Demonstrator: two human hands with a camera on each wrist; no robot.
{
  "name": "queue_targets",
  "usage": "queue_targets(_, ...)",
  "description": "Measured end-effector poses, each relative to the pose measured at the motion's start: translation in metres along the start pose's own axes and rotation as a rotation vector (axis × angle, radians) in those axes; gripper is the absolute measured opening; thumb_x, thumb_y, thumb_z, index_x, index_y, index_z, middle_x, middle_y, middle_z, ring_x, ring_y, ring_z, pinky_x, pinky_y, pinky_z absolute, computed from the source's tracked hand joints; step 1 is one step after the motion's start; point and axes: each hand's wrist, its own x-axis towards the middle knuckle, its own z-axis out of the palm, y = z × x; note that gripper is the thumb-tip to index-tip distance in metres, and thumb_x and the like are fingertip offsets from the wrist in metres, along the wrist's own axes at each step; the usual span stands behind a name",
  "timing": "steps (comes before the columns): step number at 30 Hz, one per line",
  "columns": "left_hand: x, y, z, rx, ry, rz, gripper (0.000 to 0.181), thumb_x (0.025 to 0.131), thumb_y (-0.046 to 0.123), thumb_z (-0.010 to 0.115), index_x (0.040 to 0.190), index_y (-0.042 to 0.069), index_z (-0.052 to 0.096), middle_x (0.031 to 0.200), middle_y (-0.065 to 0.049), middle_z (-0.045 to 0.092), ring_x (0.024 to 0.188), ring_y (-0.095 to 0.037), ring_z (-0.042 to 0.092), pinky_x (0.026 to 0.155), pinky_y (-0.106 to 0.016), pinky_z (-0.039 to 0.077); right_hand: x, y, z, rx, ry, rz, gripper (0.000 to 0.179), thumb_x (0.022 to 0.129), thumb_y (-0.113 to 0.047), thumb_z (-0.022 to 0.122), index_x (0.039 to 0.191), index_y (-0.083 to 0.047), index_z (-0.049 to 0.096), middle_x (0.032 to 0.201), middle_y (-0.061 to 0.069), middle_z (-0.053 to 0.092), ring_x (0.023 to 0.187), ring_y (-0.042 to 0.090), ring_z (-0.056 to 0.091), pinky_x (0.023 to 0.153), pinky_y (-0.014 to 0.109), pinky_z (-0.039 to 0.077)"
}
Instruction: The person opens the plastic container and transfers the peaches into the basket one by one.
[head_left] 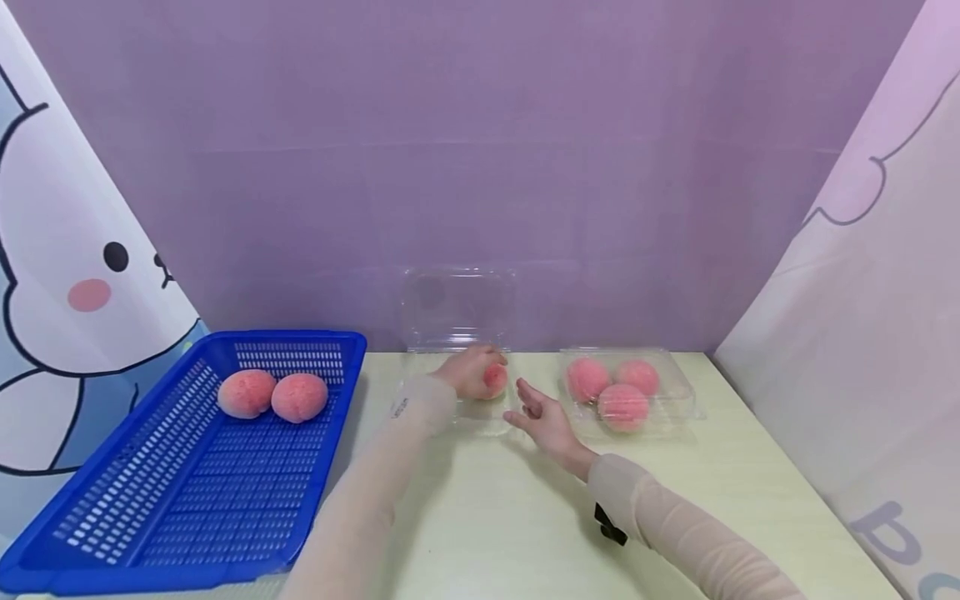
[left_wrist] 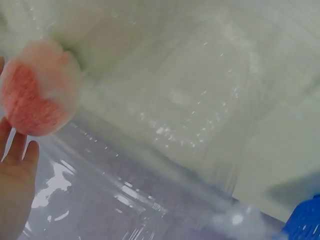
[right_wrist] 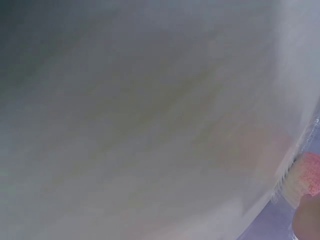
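On the left of the counter (head_left: pixel 465 525) we see a blue basket (head_left: pixel 240 483), with two pink peaches (head_left: pixel 300 397) side by side toward its far end; to its right we find an open clear container (head_left: pixel 483 428), its lid (head_left: pixel 459 304) standing up on the far side; of the hands, the left hand (head_left: pixel 468 372) grasps a single peach (head_left: pixel 496 381) at this container's right part, though we cannot tell whether the fruit touches the base; just right, the right hand (head_left: pixel 551 425) is released, fingers apart and holding nothing; farthest right, we see three peaches (head_left: pixel 624 407) inside a covered clear box (head_left: pixel 678 402).
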Motion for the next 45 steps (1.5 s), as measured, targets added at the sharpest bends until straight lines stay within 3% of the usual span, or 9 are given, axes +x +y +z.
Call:
queue_targets(9, -0.001, -0.006, 0.012, 0.002, 0.030, -0.034, 0.050, 0.075, 0.018, 0.070, 0.122, 0.011, 0.057, 0.132, -0.007, 0.049, 0.123, -0.025, 0.044, 0.104, -0.039, 0.037, -0.002, 0.001, 0.005, 0.036, 0.020, 0.003, 0.066, 0.084, -0.009, 0.065, 0.140, 0.001, 0.031, 0.144, 0.014, 0.034, 0.133, 0.026, 0.033, 0.106, 0.034, 0.031)
queue_targets(16, -0.003, -0.008, 0.011, 0.001, 0.015, -0.064, 0.050, 0.075, 0.021, 0.069, 0.122, 0.009, 0.057, 0.132, -0.009, 0.047, 0.123, -0.025, 0.043, 0.104, -0.036, 0.036, -0.002, 0.002, 0.007, 0.033, 0.029, 0.004, 0.066, 0.084, -0.010, 0.065, 0.140, 0.001, 0.032, 0.144, 0.014, 0.035, 0.133, 0.027, 0.032, 0.107, 0.037, 0.030)
queue_targets(24, -0.008, -0.014, 0.008, -0.021, -0.014, -0.124, 0.052, 0.078, 0.024, 0.066, 0.127, 0.012, 0.053, 0.134, -0.005, 0.049, 0.125, -0.024, 0.044, 0.106, -0.038, 0.034, -0.001, -0.002, 0.003, 0.039, 0.025, 0.027, 0.072, 0.085, -0.012, 0.064, 0.144, -0.002, 0.023, 0.149, 0.014, 0.025, 0.135, 0.026, 0.029, 0.108, 0.035, 0.028)
queue_targets(33, -0.016, -0.021, 0.020, -0.063, -0.022, -0.112, 0.064, 0.074, 0.019, 0.071, 0.132, 0.012, 0.046, 0.135, -0.007, 0.045, 0.124, -0.025, 0.042, 0.105, -0.038, 0.035, 0.001, 0.002, 0.003, 0.039, 0.033, 0.030, 0.071, 0.084, -0.010, 0.065, 0.142, 0.000, 0.026, 0.148, 0.014, 0.027, 0.133, 0.026, 0.032, 0.105, 0.032, 0.032)
queue_targets(45, -0.019, -0.024, 0.028, -0.115, 0.053, -0.119, 0.069, 0.065, 0.019, 0.077, 0.129, 0.017, 0.050, 0.130, -0.003, 0.049, 0.121, -0.023, 0.044, 0.100, -0.040, 0.040, 0.000, 0.001, 0.003, 0.045, 0.027, 0.032, 0.070, 0.084, -0.010, 0.064, 0.142, 0.002, 0.026, 0.147, 0.017, 0.027, 0.133, 0.028, 0.032, 0.104, 0.034, 0.033)
